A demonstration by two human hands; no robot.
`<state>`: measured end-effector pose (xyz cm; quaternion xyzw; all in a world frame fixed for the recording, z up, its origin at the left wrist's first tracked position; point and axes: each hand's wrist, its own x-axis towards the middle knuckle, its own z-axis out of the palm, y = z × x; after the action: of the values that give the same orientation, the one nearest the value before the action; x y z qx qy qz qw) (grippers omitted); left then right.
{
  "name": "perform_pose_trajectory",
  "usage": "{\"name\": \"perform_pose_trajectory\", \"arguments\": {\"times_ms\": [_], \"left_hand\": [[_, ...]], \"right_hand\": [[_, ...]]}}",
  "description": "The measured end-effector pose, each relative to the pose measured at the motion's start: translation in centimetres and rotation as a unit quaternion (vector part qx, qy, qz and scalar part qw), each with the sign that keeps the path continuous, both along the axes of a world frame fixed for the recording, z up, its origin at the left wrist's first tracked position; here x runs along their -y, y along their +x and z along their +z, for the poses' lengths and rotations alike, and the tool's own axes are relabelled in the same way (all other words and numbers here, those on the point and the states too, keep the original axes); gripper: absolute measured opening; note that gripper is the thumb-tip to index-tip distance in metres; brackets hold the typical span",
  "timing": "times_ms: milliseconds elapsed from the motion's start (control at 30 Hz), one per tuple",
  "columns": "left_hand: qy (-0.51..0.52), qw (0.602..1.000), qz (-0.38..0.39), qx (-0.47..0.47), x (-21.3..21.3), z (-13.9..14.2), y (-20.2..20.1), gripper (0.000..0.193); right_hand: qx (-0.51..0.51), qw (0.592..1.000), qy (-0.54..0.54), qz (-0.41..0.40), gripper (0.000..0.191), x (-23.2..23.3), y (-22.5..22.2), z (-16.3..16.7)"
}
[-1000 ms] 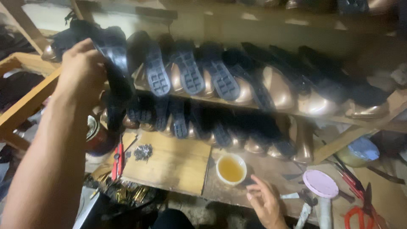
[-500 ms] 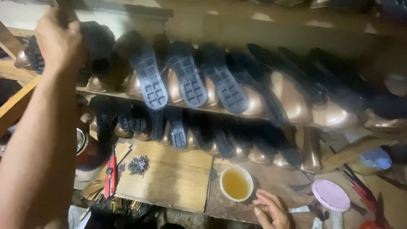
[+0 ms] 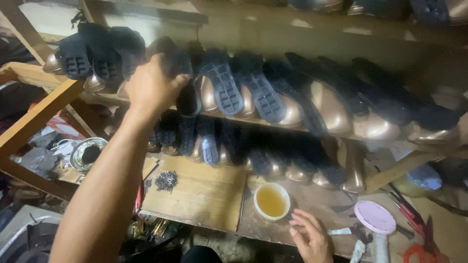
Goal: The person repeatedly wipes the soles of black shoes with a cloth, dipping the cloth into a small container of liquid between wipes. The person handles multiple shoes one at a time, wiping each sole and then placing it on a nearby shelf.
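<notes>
A: Wooden racks fill the view, two tiers of dark-soled shoes (image 3: pixel 222 87) on shiny metal lasts, soles outward so each stays reachable.

B: Left hand?

A: My left hand (image 3: pixel 153 87) is up at the upper rack (image 3: pixel 302 127), grip clenched around a black shoe (image 3: pixel 187 95) among its neighbours in the row.

B: Right hand?

A: My right hand (image 3: pixel 312 236) rests low on the table (image 3: pixel 200 195), fingers loosely curled, grasping nothing I can make out, just beside the cup of yellow liquid (image 3: pixel 271 201). Small pile of tacks (image 3: pixel 166 180) lies near.
</notes>
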<state>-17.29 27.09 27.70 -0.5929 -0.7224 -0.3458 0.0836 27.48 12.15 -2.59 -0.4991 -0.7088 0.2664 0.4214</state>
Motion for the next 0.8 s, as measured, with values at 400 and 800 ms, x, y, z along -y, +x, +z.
{"name": "perform_pose_trajectory", "arguments": {"times_ms": [400, 800], "left_hand": [[0.175, 0.627, -0.352, 0.673, 16.1, -10.3, 5.8, 0.063], [0.020, 0.643, -0.102, 0.759, 26.8, -33.6, 18.1, 0.036]], "right_hand": [[0.009, 1.000, 0.003, 0.013, 0.034, 0.6, -0.3, 1.7], [0.247, 0.950, 0.158, 0.104, 0.044, -3.4, -5.0, 9.1]]}}
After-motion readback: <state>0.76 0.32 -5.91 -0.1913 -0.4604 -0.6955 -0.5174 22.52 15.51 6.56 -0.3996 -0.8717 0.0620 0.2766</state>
